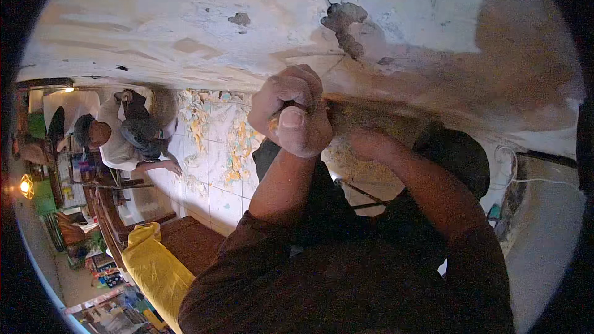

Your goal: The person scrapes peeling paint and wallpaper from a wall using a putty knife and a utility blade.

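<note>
My left hand (294, 109) is raised in front of the wall (185, 18), its fingers curled and the thumb across them. A small orange patch shows at the gap in this fist; whether it is a held thing cannot be told. To its right and lower in the picture, my right hand (369, 144) is dark and blurred, close to the foot of the wall; its fingers and anything in them are unclear. The wall has patches of worn paint and a broken grey hole (345, 28). Loose paint flakes (239, 153) lie on the pale floor tiles (220, 199) below.
At the left, another person (134, 134) crouches with one hand near the tiles. A yellow cloth (155, 269) lies over brown furniture (190, 241). White cables (533, 179) run at the right. Crowded shelves and a lit lamp (26, 186) stand far left.
</note>
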`<state>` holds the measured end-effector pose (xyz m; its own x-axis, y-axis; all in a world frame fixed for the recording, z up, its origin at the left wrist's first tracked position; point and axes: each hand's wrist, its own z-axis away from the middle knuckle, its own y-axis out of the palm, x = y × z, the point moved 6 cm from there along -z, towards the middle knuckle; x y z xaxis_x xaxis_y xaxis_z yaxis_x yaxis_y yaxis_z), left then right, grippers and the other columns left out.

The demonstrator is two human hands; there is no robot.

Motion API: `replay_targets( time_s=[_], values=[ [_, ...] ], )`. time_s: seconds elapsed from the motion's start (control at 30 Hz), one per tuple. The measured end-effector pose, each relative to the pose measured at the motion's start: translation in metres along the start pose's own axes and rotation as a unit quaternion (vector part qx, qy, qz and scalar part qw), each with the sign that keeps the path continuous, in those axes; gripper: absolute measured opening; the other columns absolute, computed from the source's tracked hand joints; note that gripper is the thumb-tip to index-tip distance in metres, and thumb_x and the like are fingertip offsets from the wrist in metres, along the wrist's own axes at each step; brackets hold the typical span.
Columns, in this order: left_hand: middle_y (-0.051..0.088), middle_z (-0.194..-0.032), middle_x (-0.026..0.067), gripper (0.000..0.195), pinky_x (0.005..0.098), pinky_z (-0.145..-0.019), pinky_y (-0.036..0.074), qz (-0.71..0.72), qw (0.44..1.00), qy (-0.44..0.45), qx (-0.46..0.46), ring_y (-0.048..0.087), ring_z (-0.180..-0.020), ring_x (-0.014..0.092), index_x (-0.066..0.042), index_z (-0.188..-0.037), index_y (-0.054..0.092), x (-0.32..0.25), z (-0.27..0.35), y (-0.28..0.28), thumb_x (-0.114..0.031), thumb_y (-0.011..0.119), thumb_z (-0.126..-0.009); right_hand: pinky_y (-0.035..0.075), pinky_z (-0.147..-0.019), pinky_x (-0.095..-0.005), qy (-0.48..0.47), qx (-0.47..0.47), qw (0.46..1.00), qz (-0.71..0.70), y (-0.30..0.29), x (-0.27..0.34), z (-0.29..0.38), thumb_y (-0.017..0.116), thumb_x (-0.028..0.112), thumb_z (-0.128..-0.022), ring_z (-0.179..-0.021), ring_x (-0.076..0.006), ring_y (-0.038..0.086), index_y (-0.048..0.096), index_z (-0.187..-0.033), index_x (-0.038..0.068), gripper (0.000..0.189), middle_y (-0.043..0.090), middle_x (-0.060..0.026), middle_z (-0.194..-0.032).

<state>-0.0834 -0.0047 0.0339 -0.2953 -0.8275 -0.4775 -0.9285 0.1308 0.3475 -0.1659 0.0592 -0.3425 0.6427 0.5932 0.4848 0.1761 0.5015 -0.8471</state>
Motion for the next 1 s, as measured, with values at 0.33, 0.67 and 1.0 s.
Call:
replay_targets(
  time_s=[0.33,0.67,1.0],
  values=[
    [0.051,-0.062,0.0118,0.029,0.0295,-0.043,0.037,-0.313,0.938,0.142,0.048,0.044,-0.049,0.016,0.004,-0.063,0.043,-0.002,0.005,-0.021,-0.013,0.044,-0.086,0.054,-0.07,-0.0464,-0.044,0.214,0.97,0.109,-0.09,0.071,-0.002,0.055,0.012,-0.077,-0.078,-0.0289,0.066,0.071,-0.081,0.004,0.018,0.069,-0.014,-0.086],
    [0.03,-0.05,0.0026,0.026,0.0284,-0.039,0.021,-0.395,0.912,0.086,0.061,0.024,-0.041,0.012,-0.006,-0.066,0.041,0.026,0.008,0.006,-0.022,0.043,-0.086,0.049,-0.063,-0.0434,0.076,0.058,0.982,-0.164,0.001,-0.013,0.001,0.06,0.016,-0.076,-0.07,-0.0281,0.061,0.062,-0.087,0.0,0.019,0.061,-0.0135,-0.075],
    [0.037,-0.054,0.0027,0.044,0.0284,-0.042,0.029,-0.047,0.992,-0.115,-0.038,0.037,-0.047,0.014,-0.002,-0.063,0.041,0.015,0.009,-0.007,-0.036,0.052,-0.087,0.051,-0.07,-0.0398,0.137,0.136,0.968,-0.158,-0.106,0.053,0.004,0.057,0.022,-0.084,-0.077,-0.0247,0.063,0.06,-0.101,0.004,0.026,0.062,-0.0149,-0.083]
  ],
)
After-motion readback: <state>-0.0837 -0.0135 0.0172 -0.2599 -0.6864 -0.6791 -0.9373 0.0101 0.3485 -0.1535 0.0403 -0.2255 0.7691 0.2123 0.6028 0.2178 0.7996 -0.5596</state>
